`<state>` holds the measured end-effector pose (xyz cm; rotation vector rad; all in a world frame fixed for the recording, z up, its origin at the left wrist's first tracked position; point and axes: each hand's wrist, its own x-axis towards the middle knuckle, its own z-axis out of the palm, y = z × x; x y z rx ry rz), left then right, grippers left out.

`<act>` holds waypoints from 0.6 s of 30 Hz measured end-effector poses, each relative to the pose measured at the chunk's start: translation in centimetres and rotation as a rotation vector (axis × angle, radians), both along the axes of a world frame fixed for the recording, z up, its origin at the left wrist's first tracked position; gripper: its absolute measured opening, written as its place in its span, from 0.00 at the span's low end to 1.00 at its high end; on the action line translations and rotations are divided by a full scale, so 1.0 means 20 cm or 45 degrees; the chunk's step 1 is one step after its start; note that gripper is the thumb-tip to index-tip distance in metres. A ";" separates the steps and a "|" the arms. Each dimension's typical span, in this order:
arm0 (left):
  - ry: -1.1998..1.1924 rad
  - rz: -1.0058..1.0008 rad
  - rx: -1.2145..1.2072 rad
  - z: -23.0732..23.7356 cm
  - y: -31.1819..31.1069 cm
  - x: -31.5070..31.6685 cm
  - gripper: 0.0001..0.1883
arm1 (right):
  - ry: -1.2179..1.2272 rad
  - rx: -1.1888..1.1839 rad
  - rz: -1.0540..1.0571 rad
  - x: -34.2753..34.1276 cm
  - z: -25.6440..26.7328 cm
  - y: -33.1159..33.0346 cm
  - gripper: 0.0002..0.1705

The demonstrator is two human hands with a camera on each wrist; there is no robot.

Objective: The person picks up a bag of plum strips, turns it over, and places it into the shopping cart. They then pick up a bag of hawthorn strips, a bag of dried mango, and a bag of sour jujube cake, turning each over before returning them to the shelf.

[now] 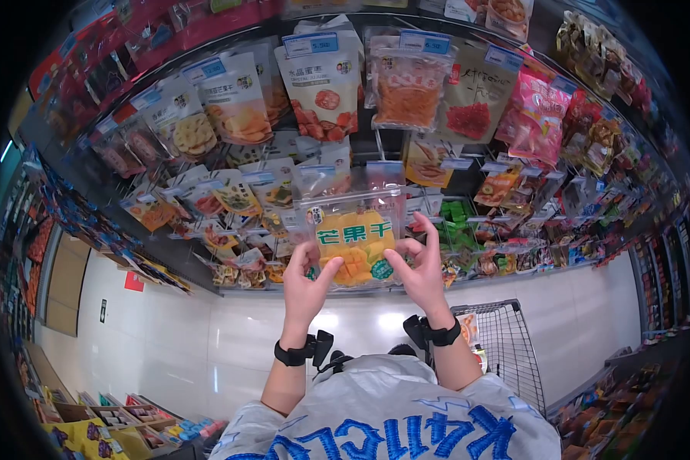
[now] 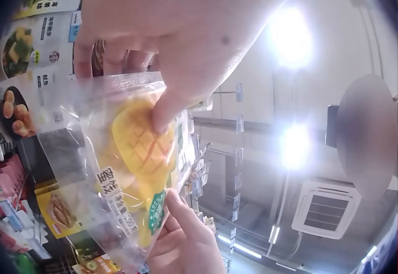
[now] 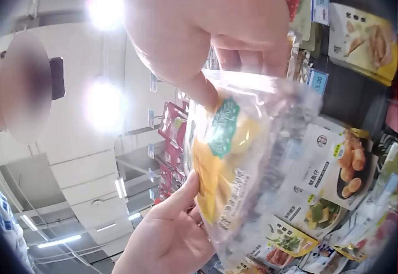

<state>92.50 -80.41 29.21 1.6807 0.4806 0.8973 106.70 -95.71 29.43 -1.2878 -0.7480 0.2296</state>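
Observation:
A clear bag of dried mango (image 1: 354,238) with green lettering is held upright before the chest in the head view. The left hand (image 1: 307,285) pinches its lower left edge, thumb on the front and fingers behind. At the lower right the right hand (image 1: 424,274) pinches it the same way, thumb beside a round green label. In the left wrist view the left thumb presses the yellow mango picture on the bag (image 2: 134,143). The right wrist view shows the right thumb at the green label of the bag (image 3: 227,156), its fingers partly hidden behind.
Racks of hanging snack bags, among them a white jujube bag (image 1: 322,88) and a pink bag (image 1: 530,115), stand ahead. A wire shopping cart (image 1: 506,345) with some packages is at the right. Low bins of goods (image 1: 123,418) lie at the lower left.

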 end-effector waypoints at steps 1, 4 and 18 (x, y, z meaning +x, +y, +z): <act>-0.006 -0.039 -0.052 0.01 0.00 0.00 0.22 | 0.093 0.085 0.053 -0.01 0.02 0.00 0.22; -0.011 -0.056 -0.160 0.02 -0.02 0.00 0.32 | 0.076 0.090 0.070 0.01 -0.03 0.00 0.21; -0.150 -0.322 -0.487 0.01 0.04 -0.05 0.29 | 0.472 -0.126 0.446 0.15 -0.06 -0.14 0.23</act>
